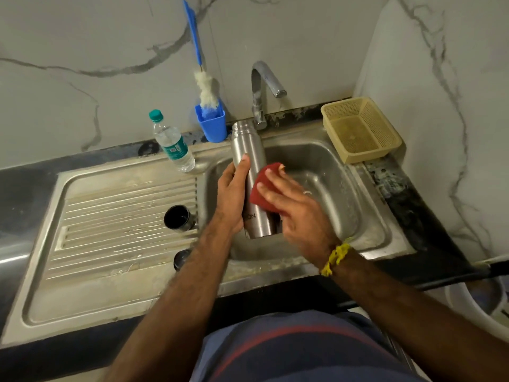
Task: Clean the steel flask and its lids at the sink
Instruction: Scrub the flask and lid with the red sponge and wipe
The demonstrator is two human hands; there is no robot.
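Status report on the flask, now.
Left hand grips steel flask over sink. Right hand presses red scrubber on it. Two lids wait on drainboard. Nothing obstructing.

You have both hands over the sink basin [341,172], holding the steel flask [249,150] upright between them. Its open neck stands just below and left of the tap spout [278,89], which overhangs the back of the basin. To the right of your right hand [296,208], the basin floor lies open. A beige basket [360,128] sits on the back right corner. On the left, two dark lids [179,217] stand on the ribbed drainboard [115,210] near the basin edge. A plastic water bottle [172,142] and a blue brush holder [212,125] line the back rim.
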